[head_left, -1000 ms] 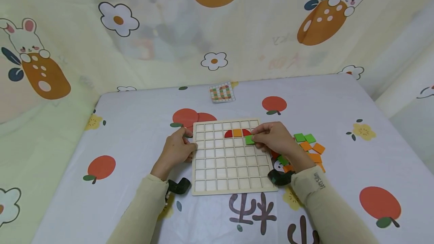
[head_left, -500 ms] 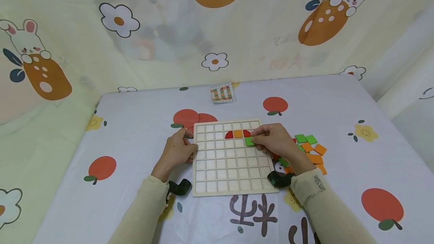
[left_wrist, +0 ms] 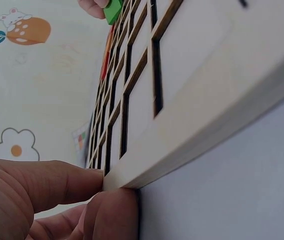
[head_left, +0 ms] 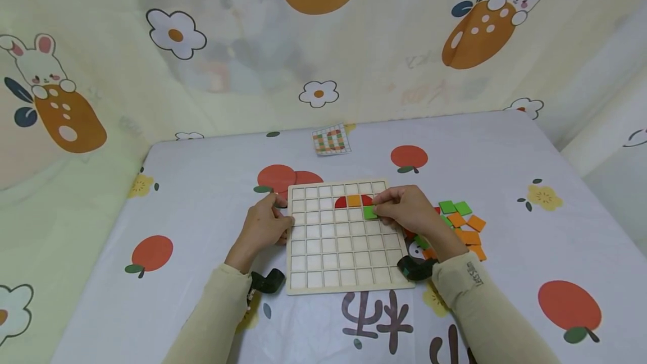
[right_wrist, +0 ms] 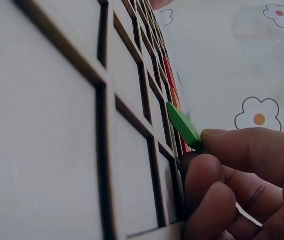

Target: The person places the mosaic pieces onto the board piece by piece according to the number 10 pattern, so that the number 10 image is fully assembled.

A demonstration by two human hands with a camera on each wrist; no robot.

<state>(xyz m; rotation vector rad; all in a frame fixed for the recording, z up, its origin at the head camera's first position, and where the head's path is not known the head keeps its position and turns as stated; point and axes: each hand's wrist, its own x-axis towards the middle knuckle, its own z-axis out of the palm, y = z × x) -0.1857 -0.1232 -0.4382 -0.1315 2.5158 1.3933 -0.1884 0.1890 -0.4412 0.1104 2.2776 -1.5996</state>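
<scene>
A wooden grid board (head_left: 328,246) of square cells lies on the table between my hands. My right hand (head_left: 411,212) pinches a green square tile (head_left: 370,212) between thumb and fingers, over the right part of the board. In the right wrist view the tile (right_wrist: 184,127) is tilted, one edge at the grid. Just beyond it, two red rounded tiles (head_left: 341,201) flank an orange square tile (head_left: 353,200) in the cells. With thumb and fingertips, my left hand (head_left: 260,226) grips the board's left edge; the left wrist view shows these fingers (left_wrist: 62,185) at the rim.
Right of the board, partly behind my right forearm, lies a loose pile of green, orange and red tiles (head_left: 467,237). A small card (head_left: 331,139) with a coloured grid pattern lies near the table's back edge. A printed cloth (head_left: 212,319) covers the table; a patterned curtain (head_left: 242,89) hangs behind.
The green tile in my right hand has shifted very slightly left over the board. My left hand stays at the board's left edge.
</scene>
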